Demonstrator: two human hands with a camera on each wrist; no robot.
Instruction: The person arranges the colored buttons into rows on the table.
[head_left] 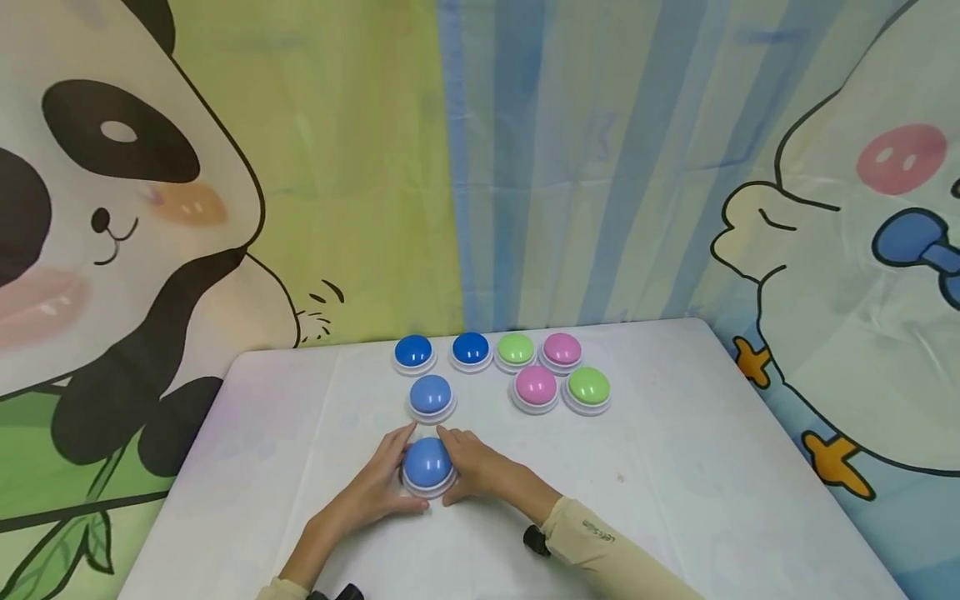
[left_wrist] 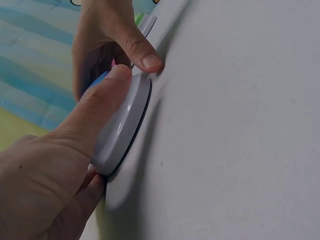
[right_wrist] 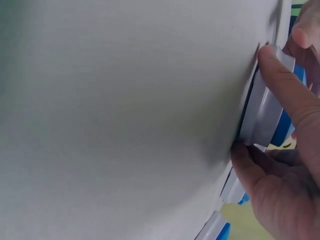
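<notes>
A blue dome push button (head_left: pixel 427 462) with a round white base is at the near middle of the white table, between both hands. From the left side my left hand (head_left: pixel 375 487) grips it, the thumb on the white rim (left_wrist: pixel 122 125) in the left wrist view. My right hand (head_left: pixel 476 467) holds the opposite side; its thumb and fingertips pinch the base (right_wrist: pixel 262 110) in the right wrist view. Whether the base is slightly off the table, I cannot tell. Just beyond stands another blue push button (head_left: pixel 431 394), apart from the hands.
Farther back stand two darker blue buttons (head_left: pixel 413 351) (head_left: pixel 471 348). To their right, a green button (head_left: pixel 516 348) and a pink button (head_left: pixel 562 349) sit behind another pink (head_left: pixel 536 385) and green one (head_left: pixel 588 386). A cartoon-printed curtain (head_left: pixel 375 167) hangs behind the table (head_left: pixel 675 467).
</notes>
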